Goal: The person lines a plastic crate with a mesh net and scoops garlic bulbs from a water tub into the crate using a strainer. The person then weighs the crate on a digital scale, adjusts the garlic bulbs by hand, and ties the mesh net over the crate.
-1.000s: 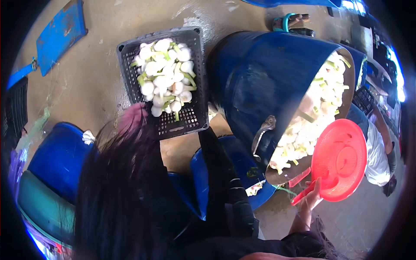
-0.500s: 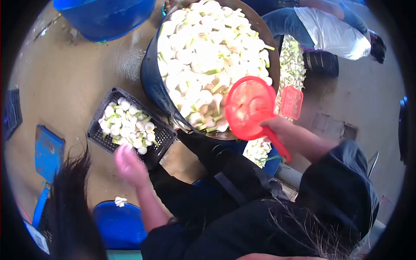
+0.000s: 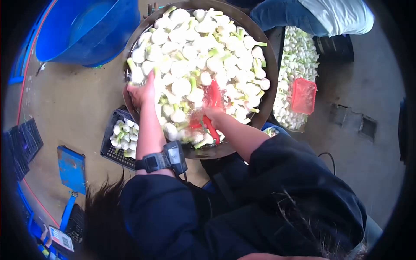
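Note:
A big round drum [image 3: 270,86] is full of white bulbs [image 3: 180,69] with green stems, lying in water. My right hand [image 3: 212,116] is closed round the handle of a red strainer [image 3: 213,96], whose bowl is partly sunk among the bulbs near the drum's front. At the drum's left rim, my left hand [image 3: 144,90] has its fingers spread against the bulbs, with the thumb apart. A black crate [image 3: 106,145] with more bulbs stands on the floor to the left, partly hidden by the drum and my left arm.
A blue tub [image 3: 82,32] is at the upper left. A blue dustpan-like tool [image 3: 72,170] lies at the left. Right of the drum, a long container of bulbs [image 3: 294,56] holds a red basket [image 3: 304,96]. Another person [image 3: 338,17] is at the upper right.
The red strainer has gone from above the drum's edge down into the bulbs. My left hand has moved from over the black crate to the drum's left side. The view has shifted.

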A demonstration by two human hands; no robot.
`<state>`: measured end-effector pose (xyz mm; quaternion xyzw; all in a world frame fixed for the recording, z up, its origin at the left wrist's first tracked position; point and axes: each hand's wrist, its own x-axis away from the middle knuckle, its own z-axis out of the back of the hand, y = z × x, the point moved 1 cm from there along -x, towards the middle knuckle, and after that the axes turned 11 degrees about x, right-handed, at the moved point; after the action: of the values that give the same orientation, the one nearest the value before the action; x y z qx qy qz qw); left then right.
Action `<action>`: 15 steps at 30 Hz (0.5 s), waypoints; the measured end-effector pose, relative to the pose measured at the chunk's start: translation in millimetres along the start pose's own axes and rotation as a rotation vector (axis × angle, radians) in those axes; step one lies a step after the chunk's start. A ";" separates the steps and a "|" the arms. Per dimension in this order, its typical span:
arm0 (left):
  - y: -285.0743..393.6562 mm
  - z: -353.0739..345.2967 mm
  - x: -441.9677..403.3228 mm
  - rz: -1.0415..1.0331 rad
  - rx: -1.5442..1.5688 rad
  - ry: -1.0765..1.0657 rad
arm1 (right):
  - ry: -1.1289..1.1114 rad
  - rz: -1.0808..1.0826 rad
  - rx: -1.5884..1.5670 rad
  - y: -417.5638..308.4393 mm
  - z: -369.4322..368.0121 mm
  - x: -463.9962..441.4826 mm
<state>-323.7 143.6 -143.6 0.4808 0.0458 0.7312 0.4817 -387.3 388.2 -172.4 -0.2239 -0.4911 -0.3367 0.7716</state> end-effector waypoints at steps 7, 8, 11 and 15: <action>-76.2 -51.0 -51.2 0.262 0.622 -0.591 | -0.410 0.174 0.206 -23.3 23.6 -95.6; -70.9 -51.4 -35.0 0.198 0.408 -0.628 | -0.476 0.217 0.209 -20.7 26.4 -101.8; -62.3 -51.3 18.0 0.028 0.617 -0.578 | -0.640 0.448 0.202 -15.2 39.9 -95.6; -18.5 -21.2 73.2 -0.301 0.392 -0.474 | -0.758 0.506 0.157 -32.9 71.3 -48.2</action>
<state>-332.6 216.6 -116.5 0.7088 0.1428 0.4970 0.4798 -468.9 428.7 -186.0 -0.3851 -0.6925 0.0060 0.6101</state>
